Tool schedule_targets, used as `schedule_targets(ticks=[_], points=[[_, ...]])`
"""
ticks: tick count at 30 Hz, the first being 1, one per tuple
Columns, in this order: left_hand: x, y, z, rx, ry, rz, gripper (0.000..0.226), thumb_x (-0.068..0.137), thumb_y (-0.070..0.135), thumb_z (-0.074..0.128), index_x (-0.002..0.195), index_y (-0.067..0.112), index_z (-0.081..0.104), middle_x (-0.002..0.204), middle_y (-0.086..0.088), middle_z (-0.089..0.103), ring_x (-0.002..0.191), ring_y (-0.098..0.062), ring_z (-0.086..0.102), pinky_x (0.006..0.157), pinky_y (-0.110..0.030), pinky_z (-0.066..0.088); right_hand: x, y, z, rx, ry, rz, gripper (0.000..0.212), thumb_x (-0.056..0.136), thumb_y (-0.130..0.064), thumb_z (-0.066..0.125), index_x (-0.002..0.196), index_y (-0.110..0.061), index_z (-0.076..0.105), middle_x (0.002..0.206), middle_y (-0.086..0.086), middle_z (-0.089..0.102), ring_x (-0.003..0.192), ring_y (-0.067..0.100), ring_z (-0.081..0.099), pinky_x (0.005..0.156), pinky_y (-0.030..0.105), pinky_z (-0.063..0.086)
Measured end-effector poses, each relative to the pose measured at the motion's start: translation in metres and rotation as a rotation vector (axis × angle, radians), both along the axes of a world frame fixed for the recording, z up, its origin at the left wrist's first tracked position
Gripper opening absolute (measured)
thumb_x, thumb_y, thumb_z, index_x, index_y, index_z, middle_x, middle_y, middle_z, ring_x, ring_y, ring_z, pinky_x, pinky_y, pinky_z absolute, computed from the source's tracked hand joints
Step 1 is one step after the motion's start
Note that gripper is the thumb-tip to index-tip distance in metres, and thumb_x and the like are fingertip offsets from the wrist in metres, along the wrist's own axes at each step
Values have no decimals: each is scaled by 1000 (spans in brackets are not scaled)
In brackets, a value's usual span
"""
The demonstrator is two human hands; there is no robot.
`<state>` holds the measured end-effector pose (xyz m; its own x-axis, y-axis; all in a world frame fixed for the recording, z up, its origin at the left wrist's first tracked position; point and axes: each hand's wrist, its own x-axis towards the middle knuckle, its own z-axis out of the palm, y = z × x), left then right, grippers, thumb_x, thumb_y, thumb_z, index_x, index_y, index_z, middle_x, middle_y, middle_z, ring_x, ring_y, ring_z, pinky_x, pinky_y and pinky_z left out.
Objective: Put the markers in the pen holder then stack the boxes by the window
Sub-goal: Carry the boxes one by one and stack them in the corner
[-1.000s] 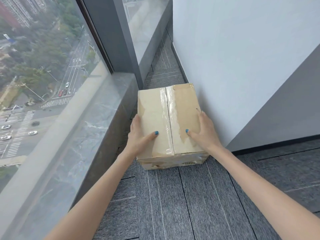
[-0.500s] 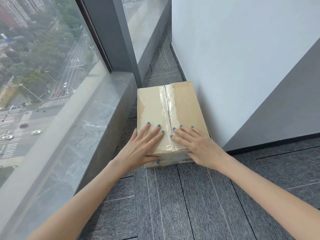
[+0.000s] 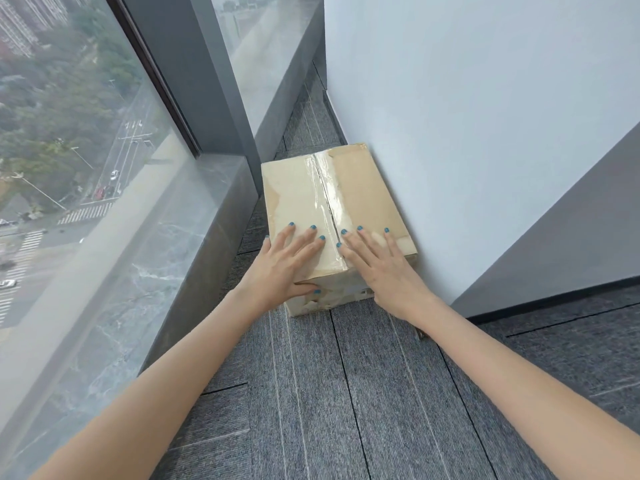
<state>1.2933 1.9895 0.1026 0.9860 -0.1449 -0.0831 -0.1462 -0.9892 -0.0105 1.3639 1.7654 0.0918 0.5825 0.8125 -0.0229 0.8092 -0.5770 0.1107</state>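
Observation:
A taped cardboard box [image 3: 325, 195] stands on the grey carpet in the narrow gap between the window sill and the white wall. My left hand [image 3: 280, 268] lies flat on the near left part of its top, fingers spread and straight, thumb against the front face. My right hand [image 3: 384, 268] lies flat on the near right part of the top, fingers spread. Whether another box lies under this one is hidden. No markers or pen holder are in view.
A grey marble window sill [image 3: 145, 271] runs along the left under the large window [image 3: 69, 133]. A white wall [image 3: 467, 133] with a grey panel [image 3: 571, 220] closes the right. Carpet [image 3: 329, 393] stretches toward me.
Both hands moved from gripping the box's sides to lying flat on its top. The box now sits a little farther into the gap, against the wall.

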Motion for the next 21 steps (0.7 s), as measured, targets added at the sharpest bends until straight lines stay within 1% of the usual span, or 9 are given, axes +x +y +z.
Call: schedule_targets(ticks=[3,6,7,10,12,15,17,21], points=[[16,8,1,17,-13,17,91,82,66,53,154,30,10,163,8,7,150,-28,6,115,-53,25,17,12,0,8,2,-6,95,78,1,60,153,-16,6,162,7,-6,149,29,-5,115,61,7],[31,16,0,29,-26,30,90,83,64,53,154,29,10,163,7,7,150,-25,4,117,-56,16,32,23,1,0,21,-16,92,79,1,58,153,-17,5,162,6,-7,149,29,-6,115,61,7],[35,18,-1,32,-37,23,89,84,63,53,154,28,11,163,6,8,150,-24,5,118,-55,13,36,26,1,-3,23,-20,91,80,1,57,153,-17,5,162,6,-8,149,28,-7,115,61,7],[49,27,-3,15,-60,11,88,86,59,54,155,25,12,163,2,11,150,-22,8,121,-47,11,50,37,0,-3,16,-36,93,80,-2,62,152,-17,6,162,5,-6,149,28,-5,115,62,8],[58,32,-4,2,-59,29,86,88,57,53,155,24,10,163,1,10,150,-22,8,122,-45,11,59,44,-1,1,10,-49,95,79,-4,66,152,-17,7,162,4,-4,150,27,-3,115,62,8],[69,33,-7,76,-63,33,84,92,54,47,155,19,3,164,-4,4,151,-25,5,121,-47,11,71,54,-2,5,-15,-71,91,83,-2,61,153,-17,5,162,4,-5,150,27,-3,115,62,8],[73,33,-10,146,-69,55,83,94,53,42,155,16,0,163,-7,1,151,-27,2,121,-51,8,74,60,-4,-7,-45,-92,86,87,-1,55,153,-16,2,162,6,-8,149,27,-4,116,59,8],[74,27,-8,237,-98,127,87,92,58,41,154,12,0,163,-10,2,150,-29,2,120,-53,6,72,68,-5,-38,-87,-138,86,90,-7,51,153,-14,-7,161,13,-10,149,29,-4,119,52,8]])
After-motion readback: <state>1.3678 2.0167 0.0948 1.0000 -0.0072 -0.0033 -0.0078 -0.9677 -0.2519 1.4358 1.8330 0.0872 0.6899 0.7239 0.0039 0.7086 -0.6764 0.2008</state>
